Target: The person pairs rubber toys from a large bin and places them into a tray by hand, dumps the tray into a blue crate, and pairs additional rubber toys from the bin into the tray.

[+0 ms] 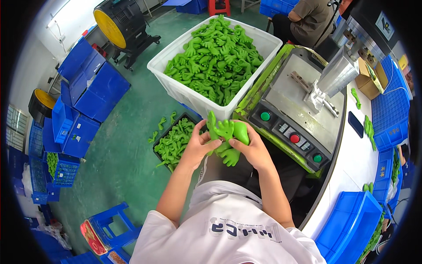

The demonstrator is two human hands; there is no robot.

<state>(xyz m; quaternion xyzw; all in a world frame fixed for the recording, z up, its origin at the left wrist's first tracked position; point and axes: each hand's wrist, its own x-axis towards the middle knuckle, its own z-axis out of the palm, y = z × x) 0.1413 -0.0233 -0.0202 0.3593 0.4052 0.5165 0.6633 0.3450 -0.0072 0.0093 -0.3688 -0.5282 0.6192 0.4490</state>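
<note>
Both hands [198, 148], close together and curled inward, pinch green hand-shaped pieces [230, 156].

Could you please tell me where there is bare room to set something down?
The white tabletop between the phone and nearest blue bin; the green floor between the blue crates and black tray. The white tub and black tray are crowded with green pieces.

Brt o'all; wht tabletop [347, 171] nr blown out; fisheye bends edges, blk corners; ctr sharp.
</note>
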